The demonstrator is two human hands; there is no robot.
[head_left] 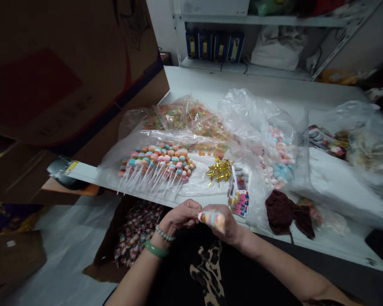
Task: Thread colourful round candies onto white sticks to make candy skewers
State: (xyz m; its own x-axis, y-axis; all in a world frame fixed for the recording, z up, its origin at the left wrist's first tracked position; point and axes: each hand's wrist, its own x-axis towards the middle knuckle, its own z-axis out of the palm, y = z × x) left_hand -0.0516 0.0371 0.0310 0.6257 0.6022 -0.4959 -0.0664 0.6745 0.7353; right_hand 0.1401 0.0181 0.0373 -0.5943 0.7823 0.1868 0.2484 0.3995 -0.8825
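My right hand [228, 223] is wrapped round a marshmallow lollipop [213, 219], whose pastel and orange pieces point towards me. It seems to be in a clear wrapper, slightly blurred. At the lollipop's narrow end, my left hand [188, 213] is closed in a pinch; what lies between its fingertips is hidden. Just beyond my hands on the table are gold twist ties [220, 171] in a loose heap and a stack of printed cards [239, 193]. To their left, many marshmallow lollipops [159, 163] lie in a pile, white sticks towards me.
Behind the lollipops is a clear bag of gummy candies [178, 117]; another bag of pastel marshmallows [279, 148] lies to the right. A dark brown cloth [279, 212] rests near the front edge. A box of wrapped sweets [137, 231] stands below, and a large carton [83, 76] rises at left.
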